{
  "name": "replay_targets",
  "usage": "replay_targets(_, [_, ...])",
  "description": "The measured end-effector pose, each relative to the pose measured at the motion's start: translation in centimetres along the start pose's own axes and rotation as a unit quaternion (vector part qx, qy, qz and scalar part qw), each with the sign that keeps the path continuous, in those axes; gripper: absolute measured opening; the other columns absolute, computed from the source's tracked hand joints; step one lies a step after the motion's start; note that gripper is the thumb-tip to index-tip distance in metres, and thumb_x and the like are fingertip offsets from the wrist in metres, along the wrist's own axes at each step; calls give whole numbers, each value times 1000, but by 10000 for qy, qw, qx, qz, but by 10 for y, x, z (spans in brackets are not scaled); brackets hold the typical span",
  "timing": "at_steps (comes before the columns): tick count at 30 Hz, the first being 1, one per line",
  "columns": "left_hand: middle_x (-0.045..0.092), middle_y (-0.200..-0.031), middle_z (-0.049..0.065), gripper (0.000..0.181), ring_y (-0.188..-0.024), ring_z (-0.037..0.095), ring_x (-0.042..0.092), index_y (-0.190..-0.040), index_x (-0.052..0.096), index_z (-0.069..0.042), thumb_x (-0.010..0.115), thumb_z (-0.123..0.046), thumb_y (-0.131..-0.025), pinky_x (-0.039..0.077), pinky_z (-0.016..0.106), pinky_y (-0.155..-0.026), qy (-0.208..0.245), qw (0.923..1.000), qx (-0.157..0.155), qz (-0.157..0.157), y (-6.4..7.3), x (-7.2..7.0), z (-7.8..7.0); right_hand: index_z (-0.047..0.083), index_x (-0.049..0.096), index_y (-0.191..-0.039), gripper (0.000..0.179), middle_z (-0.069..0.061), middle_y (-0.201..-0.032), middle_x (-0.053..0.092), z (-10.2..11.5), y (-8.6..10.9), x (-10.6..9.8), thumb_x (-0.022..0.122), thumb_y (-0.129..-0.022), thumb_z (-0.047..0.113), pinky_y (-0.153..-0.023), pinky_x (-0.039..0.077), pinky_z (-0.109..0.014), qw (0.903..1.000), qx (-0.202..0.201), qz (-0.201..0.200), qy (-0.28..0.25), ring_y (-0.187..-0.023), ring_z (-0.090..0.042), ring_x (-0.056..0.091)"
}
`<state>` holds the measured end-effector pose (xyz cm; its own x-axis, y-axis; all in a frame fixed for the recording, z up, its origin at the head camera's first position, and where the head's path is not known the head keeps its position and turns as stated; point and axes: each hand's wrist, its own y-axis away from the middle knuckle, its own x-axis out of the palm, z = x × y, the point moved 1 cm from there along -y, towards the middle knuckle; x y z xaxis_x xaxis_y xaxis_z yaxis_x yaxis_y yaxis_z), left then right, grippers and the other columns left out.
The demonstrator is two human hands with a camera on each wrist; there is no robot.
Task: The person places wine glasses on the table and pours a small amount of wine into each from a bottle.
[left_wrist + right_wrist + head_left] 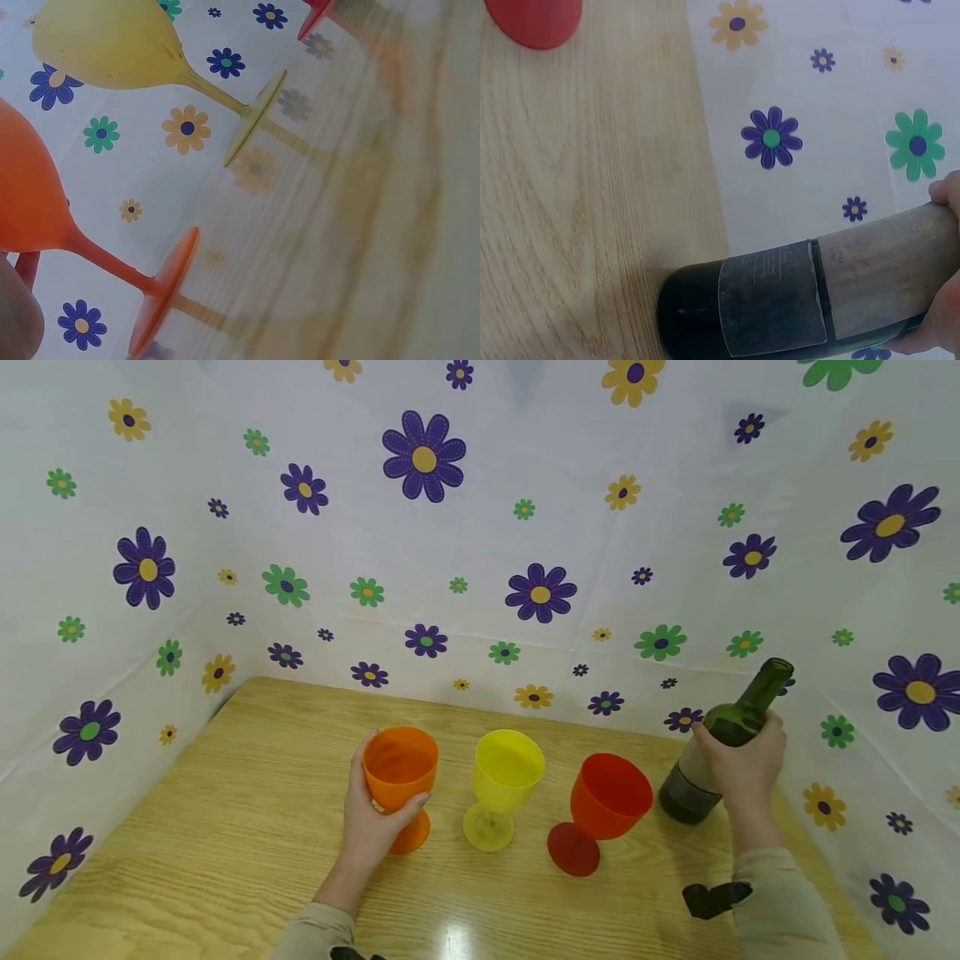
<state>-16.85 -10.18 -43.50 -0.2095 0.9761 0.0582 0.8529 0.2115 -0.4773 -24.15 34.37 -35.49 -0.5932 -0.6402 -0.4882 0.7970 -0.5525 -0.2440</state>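
My left hand (pixel 366 820) grips the bowl of an orange plastic goblet (pixel 405 792), thumb across the near side and fingers round the left. In the left wrist view the foot of this orange goblet (pixel 166 289) rests flat on the table. On the right, my right hand (pixel 748 767) holds a dark green glass wine bottle (pixel 692 775) round its upper body, just below the neck. The bottle's labels (pixel 774 300) show in the right wrist view, with its base close to the tabletop.
Between the hands stand a yellow goblet (pixel 492 789) and a red goblet (pixel 600 814), in a row with the orange one. A wood-grain table (pixel 247 827) lies beneath. White cloth with printed flowers (pixel 337 535) forms a wall behind and at both sides.
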Motion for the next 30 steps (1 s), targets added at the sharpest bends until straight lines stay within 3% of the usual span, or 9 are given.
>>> replay_targets(7, [47,-133,22,94,-115,35,49,-146,28,-2,79,9,-68,41,28,-98,0,10000,-70,36,0,-2,1,3,32,-143,80,-23,-132,42,14,14,13,74,-81,31,-98,37,-58,9963,-816,84,270,-119,-38,41])
replay_targets(13, [48,-132,21,93,-115,38,48,-146,28,-2,79,8,-69,41,32,-99,-25,9999,-120,87,0,-3,0,-1,38,-137,73,-24,-127,43,43,28,21,76,-80,24,-93,38,-61,9817,-1815,385,442,-115,-39,41])
replay_targets(17, [49,-129,21,92,-113,38,49,-145,29,-2,80,7,-69,42,33,-97,-20,9999,-114,99,-1,-3,0,-1,41,-133,70,-24,-126,42,66,35,26,79,-77,17,-90,37,-66,9649,-2488,617,563,-115,-41,41])
replay_targets(24, [50,-128,21,92,-111,38,50,-144,31,-3,81,7,-68,43,34,-96,-35,9999,-122,99,0,-4,-1,-2,47,-127,70,-27,-122,43,94,45,41,83,-67,4,-87,42,-65,9219,-3766,711,575,-110,-43,44])
replay_targets(30, [51,-128,19,91,-111,35,51,-144,32,-4,81,5,-68,43,35,-96,-1,9997,-210,149,-1,-4,-2,1,49,-127,71,-26,-125,42,110,55,55,85,-66,2,-81,48,-61,8904,-4402,850,780,-112,-43,42])
